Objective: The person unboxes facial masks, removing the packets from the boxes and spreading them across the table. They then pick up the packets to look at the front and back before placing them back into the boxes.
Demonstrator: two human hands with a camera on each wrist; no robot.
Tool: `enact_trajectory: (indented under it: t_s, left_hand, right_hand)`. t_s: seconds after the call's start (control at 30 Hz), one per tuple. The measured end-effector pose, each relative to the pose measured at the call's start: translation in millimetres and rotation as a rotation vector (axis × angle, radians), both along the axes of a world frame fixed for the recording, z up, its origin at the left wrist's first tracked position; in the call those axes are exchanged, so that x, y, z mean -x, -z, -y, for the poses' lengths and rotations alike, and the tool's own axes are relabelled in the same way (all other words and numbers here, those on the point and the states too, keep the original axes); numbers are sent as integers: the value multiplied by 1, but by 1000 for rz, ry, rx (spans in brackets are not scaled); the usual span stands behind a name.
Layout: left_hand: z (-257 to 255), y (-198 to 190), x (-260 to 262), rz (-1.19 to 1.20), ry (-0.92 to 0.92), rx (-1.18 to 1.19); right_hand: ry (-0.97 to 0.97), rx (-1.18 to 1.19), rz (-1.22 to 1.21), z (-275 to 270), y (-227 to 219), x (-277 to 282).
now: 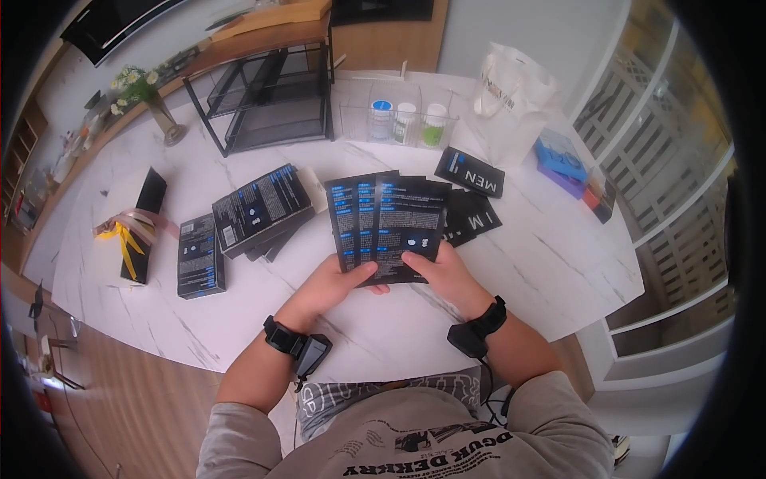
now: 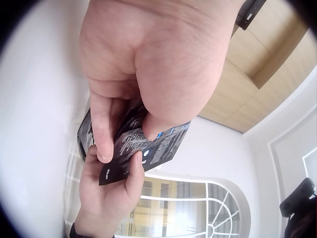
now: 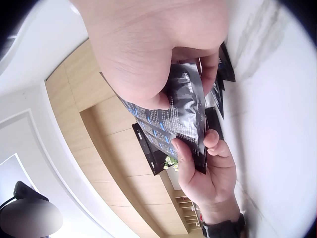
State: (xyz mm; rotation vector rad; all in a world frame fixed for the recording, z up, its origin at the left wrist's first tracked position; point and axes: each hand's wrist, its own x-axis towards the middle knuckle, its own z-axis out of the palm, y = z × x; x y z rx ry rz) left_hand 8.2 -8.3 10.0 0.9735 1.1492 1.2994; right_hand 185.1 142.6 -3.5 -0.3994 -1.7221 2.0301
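Several black sachets (image 1: 388, 219) with blue and white print are fanned out, overlapping, above the table. My left hand (image 1: 331, 283) pinches their lower left part, thumb on the printed face and fingers behind. At the lower right, my right hand (image 1: 448, 275) grips them the same way. In the left wrist view the left hand (image 2: 153, 64) and the right hand (image 2: 109, 191) hold the sachets (image 2: 148, 148) from both sides. The right wrist view shows the right hand (image 3: 153, 49) and left hand (image 3: 210, 173) around the sachets' (image 3: 173, 109) lower edge.
More black sachets (image 1: 472, 172) lie behind my right hand. Black boxes (image 1: 263, 207) stand to the left, beside a ribboned box (image 1: 144, 227). Farther back are a mesh rack (image 1: 275, 112), a clear bin with bottles (image 1: 404, 121), a white bag (image 1: 511, 100) and a blue box (image 1: 560, 153).
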Motion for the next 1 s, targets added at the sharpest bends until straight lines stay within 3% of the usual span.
enact_trajectory:
  t_s: [1.0]
  left_hand:
    - [-1, 2, 0, 39, 12, -18]
  right_hand:
    - [-11, -21, 1, -1, 2, 0]
